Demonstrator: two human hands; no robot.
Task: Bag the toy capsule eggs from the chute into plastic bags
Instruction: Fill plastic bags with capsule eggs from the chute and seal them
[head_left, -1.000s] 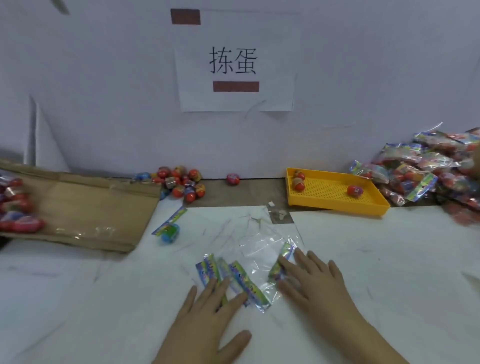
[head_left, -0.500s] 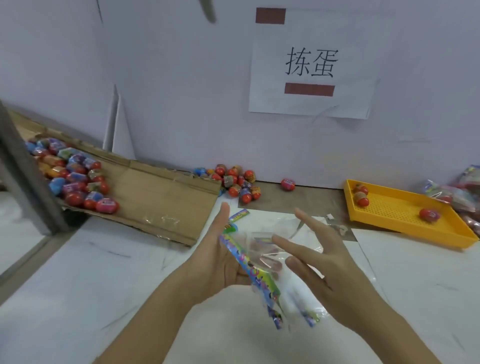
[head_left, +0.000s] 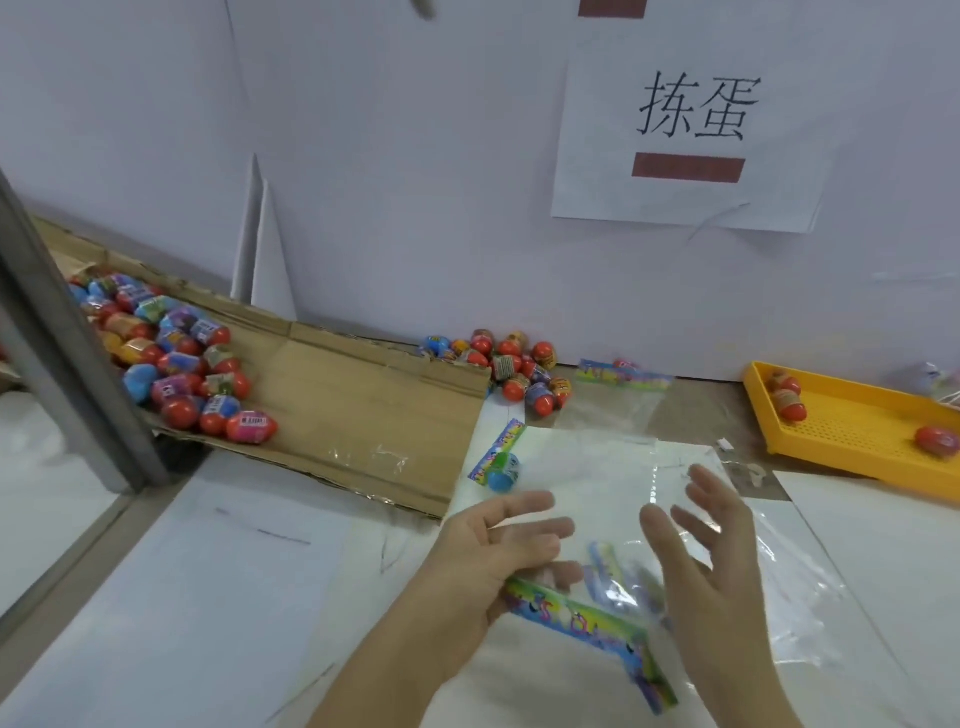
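Several red and blue capsule eggs (head_left: 171, 364) lie on the cardboard chute (head_left: 363, 410) at the left. More eggs (head_left: 514, 366) are piled against the wall at the chute's end. My left hand (head_left: 493, 556) holds a stack of clear plastic bags (head_left: 592, 623) by the colourful header strip, just above the table; its thumb is hidden. My right hand (head_left: 711, 561) hovers beside the stack with fingers spread, holding nothing. Near the chute's edge a bag with one blue egg (head_left: 501, 470) lies flat. Another empty bag (head_left: 621, 397) is by the wall.
A yellow perforated tray (head_left: 857, 434) with three eggs stands at the right by the wall. A grey metal post (head_left: 67, 364) slants across the far left. A paper sign (head_left: 691, 130) hangs on the white wall. White sheets cover the table.
My hands lifted the bag stack off the table and the view swung left to the chute. My right hand has drawn off the stack, and an empty bag now appears by the wall.
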